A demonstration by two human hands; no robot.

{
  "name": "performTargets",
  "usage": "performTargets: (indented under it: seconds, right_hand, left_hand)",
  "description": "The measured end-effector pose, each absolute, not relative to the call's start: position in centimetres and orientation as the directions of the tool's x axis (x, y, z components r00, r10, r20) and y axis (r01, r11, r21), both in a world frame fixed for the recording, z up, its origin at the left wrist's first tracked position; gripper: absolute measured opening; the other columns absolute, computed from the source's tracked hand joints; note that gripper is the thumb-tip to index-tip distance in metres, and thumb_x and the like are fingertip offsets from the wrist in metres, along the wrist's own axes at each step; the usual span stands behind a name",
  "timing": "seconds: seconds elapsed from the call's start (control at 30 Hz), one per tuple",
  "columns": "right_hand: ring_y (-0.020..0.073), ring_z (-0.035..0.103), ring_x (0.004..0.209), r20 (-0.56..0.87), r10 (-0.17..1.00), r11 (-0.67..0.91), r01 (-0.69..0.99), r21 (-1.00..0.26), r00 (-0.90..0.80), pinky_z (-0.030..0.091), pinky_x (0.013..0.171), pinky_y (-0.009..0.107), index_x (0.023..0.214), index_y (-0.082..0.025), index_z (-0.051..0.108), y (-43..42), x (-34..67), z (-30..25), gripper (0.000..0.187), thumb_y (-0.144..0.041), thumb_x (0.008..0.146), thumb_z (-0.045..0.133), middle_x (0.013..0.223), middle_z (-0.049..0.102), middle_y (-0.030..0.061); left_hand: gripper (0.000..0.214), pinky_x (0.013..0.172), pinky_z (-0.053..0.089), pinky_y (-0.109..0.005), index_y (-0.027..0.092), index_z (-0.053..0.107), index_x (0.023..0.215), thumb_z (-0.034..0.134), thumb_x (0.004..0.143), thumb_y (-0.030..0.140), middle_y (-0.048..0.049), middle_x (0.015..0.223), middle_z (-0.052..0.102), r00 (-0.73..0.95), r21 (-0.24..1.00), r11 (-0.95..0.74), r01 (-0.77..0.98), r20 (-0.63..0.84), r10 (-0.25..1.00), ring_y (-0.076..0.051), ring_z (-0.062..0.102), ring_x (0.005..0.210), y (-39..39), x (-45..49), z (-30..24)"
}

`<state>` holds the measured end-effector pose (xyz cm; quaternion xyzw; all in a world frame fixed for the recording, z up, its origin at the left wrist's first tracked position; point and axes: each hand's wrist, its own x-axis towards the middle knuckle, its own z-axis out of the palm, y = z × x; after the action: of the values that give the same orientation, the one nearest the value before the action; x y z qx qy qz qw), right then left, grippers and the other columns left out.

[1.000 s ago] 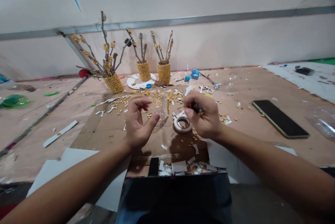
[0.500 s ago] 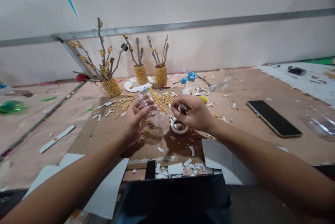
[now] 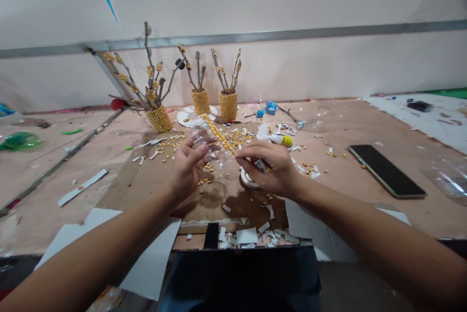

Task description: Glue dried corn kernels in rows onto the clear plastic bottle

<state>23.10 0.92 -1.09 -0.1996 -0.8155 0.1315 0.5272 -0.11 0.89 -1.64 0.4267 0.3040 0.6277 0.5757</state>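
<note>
many paper scraps (image 3: 247, 235) lie along the near edge of the counter (image 3: 339, 127), just short of the cardboard sheet (image 3: 146, 195), which probably serves to protect the surface.

above the cardboard, the left hand (image 3: 189, 161) is gripping a clear bottle (image 3: 219, 152), thumb on the near side and fingers behind, visible through the plastic. the bottle is tilted, with its row of kernels (image 3: 219, 135) turned up and outward; this hold appears chosen to keep the row in sight and untouched by the thumb.

the right hand (image 3: 275, 162) is closed around a small object (image 3: 261, 165), kind not determinable, its fingertips meeting at the lower end of the row. whether a kernel is pinched there cannot be told. the palm hold presumably frees the fingertips.

below the right hand, partly hidden, lies a tape roll (image 3: 245, 178). beyond, loose kernels (image 3: 239, 136) are scattered across the cardboard, within easy reach; a glue bottle (image 3: 279, 139) lies on its side near them. a phone (image 3: 386, 171) lies well apart, to the right.

farthest: three kernel-covered pots (image 3: 228, 106) holding twigs, seemingly set back to leave working room.
</note>
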Motion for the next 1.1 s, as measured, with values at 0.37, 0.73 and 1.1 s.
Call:
performTargets:
  seconds: [0.37,0.73,1.1]
  right_hand:
    - [0.0170,0.077,0.091,0.795,0.474,0.879,0.155,-0.450,-0.379,0.063,0.081,0.032,0.103,-0.022,0.077,1.08,23.16,-1.03,0.028,-0.001,0.088,0.067,0.100,0.081,0.0047]
    - [0.0163,0.076,0.085,0.765,0.528,0.847,0.167,-0.504,-0.368,0.061,0.078,0.032,0.097,-0.023,0.074,0.80,22.84,-0.67,0.012,-0.012,0.097,0.069,0.092,0.080,0.0032]
    - [0.0127,0.064,0.069,0.667,0.683,0.726,0.186,-0.661,-0.298,0.051,0.065,0.029,0.101,-0.023,0.067,0.57,22.75,-0.94,0.011,-0.024,0.094,0.076,0.085,0.075,-0.0009]
  left_hand:
    - [0.057,0.076,0.067,-0.029,0.022,0.075,0.117,0.102,0.069,0.036,-0.0058,0.108,0.081,0.022,0.887,-0.180,-0.426,0.209,0.978,-0.019,0.080,0.090,0.32,0.17,-1.26]
    - [0.062,0.081,0.066,-0.032,0.024,0.071,0.123,0.100,0.070,0.037,-0.0064,0.113,0.080,0.038,0.898,-0.236,-0.370,0.269,0.962,-0.022,0.079,0.096,0.64,-0.13,-1.66]
    - [0.063,0.087,0.066,-0.034,0.024,0.070,0.128,0.099,0.074,0.036,-0.0089,0.120,0.079,0.060,0.903,-0.302,-0.306,0.335,0.940,-0.024,0.078,0.103,0.74,-0.69,-1.75]
